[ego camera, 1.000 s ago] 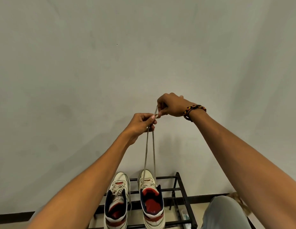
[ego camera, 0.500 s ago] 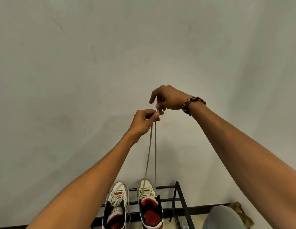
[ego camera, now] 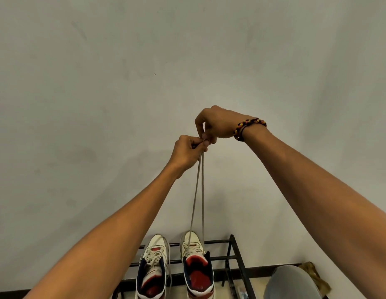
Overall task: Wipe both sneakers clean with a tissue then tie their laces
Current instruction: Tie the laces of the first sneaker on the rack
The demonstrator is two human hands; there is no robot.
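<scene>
Two white sneakers with red and navy linings stand side by side on a black metal shoe rack (ego camera: 236, 258). The left sneaker (ego camera: 153, 270) has loose laces lying over its tongue. From the right sneaker (ego camera: 197, 266) two grey lace ends (ego camera: 198, 190) run taut straight up. My left hand (ego camera: 187, 153) pinches both strands at the top. My right hand (ego camera: 218, 125), with a beaded bracelet at the wrist, touches it from above, its fingertips closed on the lace tips. No tissue is in view.
A plain grey wall fills most of the view behind my hands. My knee in grey fabric (ego camera: 292, 283) shows at the bottom right, with a brown crumpled thing (ego camera: 315, 275) on the floor beside it. A dark skirting strip runs along the wall's base.
Both hands rose with the lace ends, pulling them tauter. My right hand's fingers curled down from above onto the lace tips at my left hand's pinch.
</scene>
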